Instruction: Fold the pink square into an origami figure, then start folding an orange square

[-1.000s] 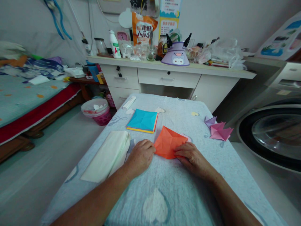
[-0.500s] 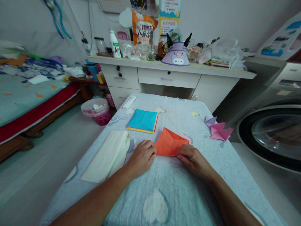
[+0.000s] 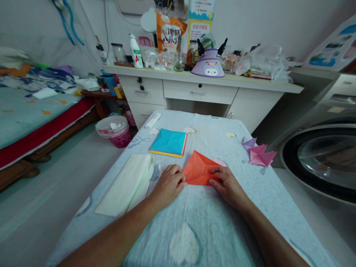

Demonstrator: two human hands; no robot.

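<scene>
A folded sheet of orange origami paper (image 3: 198, 168) lies on the cloth-covered table, creased, with one point facing away from me. My left hand (image 3: 171, 181) pinches its left corner, fingers curled in. At the right corner, my right hand (image 3: 226, 183) has its thumb at the near edge and its fingers on top of the paper. The corner under those fingers is partly hidden. Beyond my left hand sits a stack of coloured paper (image 3: 169, 142), a creased blue sheet on top. Folded pink paper (image 3: 261, 155) and folded purple paper (image 3: 249, 143) lie at the right edge.
A folded pale cloth or tissue pack (image 3: 126, 187) rests left of my left hand. A small white box (image 3: 152, 121) lies at the table's far left. Beyond stand a cluttered white cabinet (image 3: 200, 91), a washing machine (image 3: 319, 148) on the right and a waste bin (image 3: 119, 139) on the left.
My right hand's fingers have shifted slightly up and inward over the orange paper, its thumb and fingers a little further apart. My left hand stays at the left corner.
</scene>
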